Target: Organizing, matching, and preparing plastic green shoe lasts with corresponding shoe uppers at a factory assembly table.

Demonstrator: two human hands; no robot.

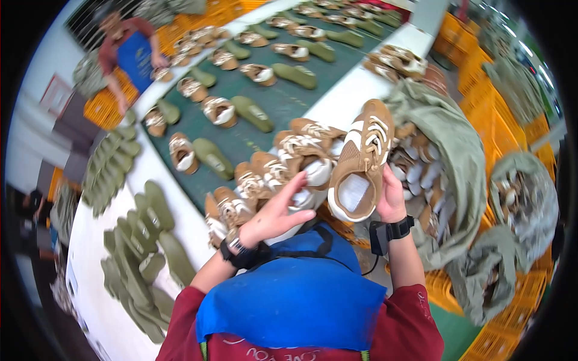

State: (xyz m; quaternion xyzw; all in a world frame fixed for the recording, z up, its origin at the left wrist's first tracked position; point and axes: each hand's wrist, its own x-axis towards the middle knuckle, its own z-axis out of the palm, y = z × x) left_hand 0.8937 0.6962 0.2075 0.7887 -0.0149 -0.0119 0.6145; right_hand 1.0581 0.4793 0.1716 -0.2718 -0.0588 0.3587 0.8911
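My right hand grips a brown and white lace-up sneaker by its right side near the heel. Its toe points away from me, and a pale insole shows through the opening. My left hand is open, fingers and thumb apart, left of the sneaker's heel and not touching it. Behind that hand, similar brown sneakers crowd the near edge of the conveyor. On the green conveyor belt, single sneakers lie beside olive-green insoles in rows.
Olive insoles are piled on a white table at left. A green cloth-lined bin full of shoes stands at right, near orange crates and a plastic-wrapped bundle. Across the belt, a person in a blue apron reaches toward shoes.
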